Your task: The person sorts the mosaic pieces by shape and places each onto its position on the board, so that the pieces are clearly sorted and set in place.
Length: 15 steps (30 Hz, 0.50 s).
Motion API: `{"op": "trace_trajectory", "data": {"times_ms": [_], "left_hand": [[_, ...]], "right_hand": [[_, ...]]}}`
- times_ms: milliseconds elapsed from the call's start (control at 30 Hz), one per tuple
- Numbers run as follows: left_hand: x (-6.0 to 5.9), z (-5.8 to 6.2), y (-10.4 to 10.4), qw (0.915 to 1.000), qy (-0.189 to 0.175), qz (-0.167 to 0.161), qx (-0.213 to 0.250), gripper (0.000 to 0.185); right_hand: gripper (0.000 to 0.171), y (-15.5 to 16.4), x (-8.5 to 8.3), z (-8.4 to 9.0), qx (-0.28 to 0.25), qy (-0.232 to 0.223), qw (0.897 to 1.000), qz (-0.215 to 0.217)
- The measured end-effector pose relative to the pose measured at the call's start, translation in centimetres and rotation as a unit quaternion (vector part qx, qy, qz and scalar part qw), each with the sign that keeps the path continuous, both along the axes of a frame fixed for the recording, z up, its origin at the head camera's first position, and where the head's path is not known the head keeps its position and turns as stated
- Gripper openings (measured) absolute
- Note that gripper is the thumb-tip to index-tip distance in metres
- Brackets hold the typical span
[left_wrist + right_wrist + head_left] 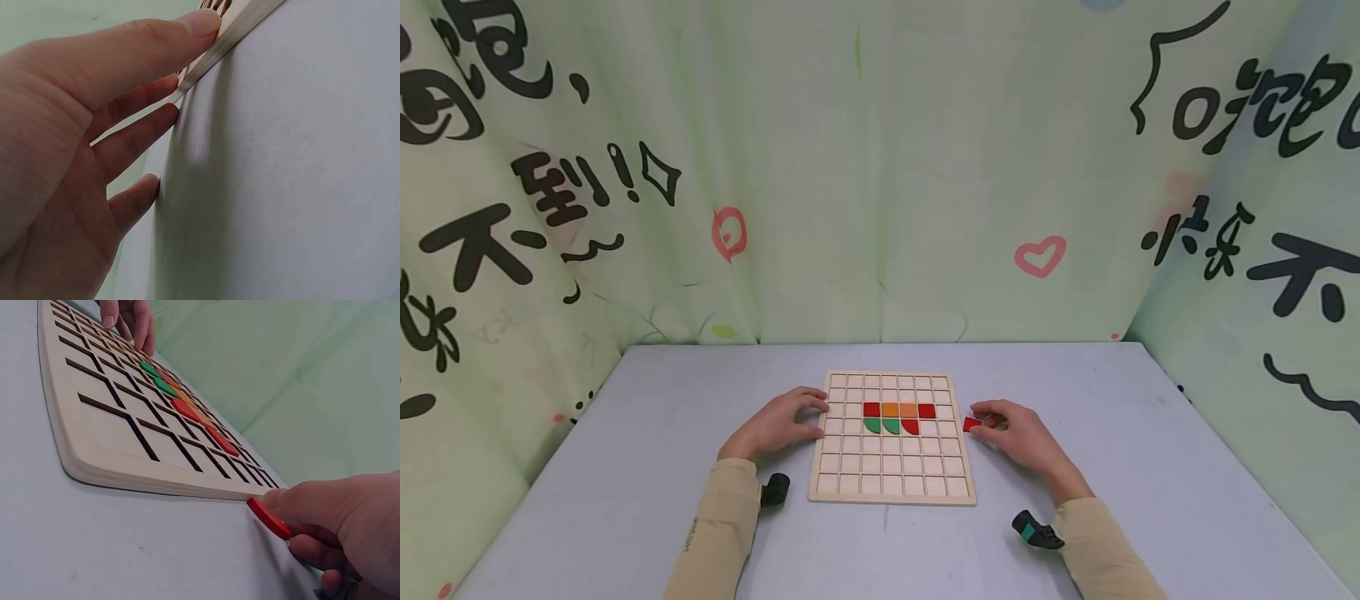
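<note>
A wooden grid board (891,467) lies on the table. In one row sit a red square (872,409), two orange squares (898,410) and another red square (927,411). Below them are two green quarter-round pieces (882,426) and a red quarter-round piece (911,427). My left hand (784,421) rests at the board's left edge, thumb on the rim and fingers loosely extended. Just off the right edge, my right hand (1018,433) pinches a small red piece (269,519) between thumb and fingers; its full outline is partly hidden by the thumb.
The white table (700,392) carries the board near its middle. Printed curtains (880,167) enclose the back and sides. Black camera mounts are strapped at both wrists, the right one (1037,531) with a teal band.
</note>
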<state>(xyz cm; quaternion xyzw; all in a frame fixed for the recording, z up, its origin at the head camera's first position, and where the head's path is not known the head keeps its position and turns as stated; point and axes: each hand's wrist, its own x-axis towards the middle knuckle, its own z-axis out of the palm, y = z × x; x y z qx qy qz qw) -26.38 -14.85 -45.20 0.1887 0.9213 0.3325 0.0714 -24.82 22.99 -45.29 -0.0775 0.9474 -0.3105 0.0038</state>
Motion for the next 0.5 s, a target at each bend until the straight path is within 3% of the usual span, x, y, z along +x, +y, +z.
{"op": "trace_trajectory", "data": {"times_ms": [500], "left_hand": [[-0.05,-0.03,0.08,1.0000,-0.001,0.004,-0.004,0.034]], "right_hand": [[0.026,-0.12,0.05,-0.78,0.000,0.027,0.999,0.020]]}}
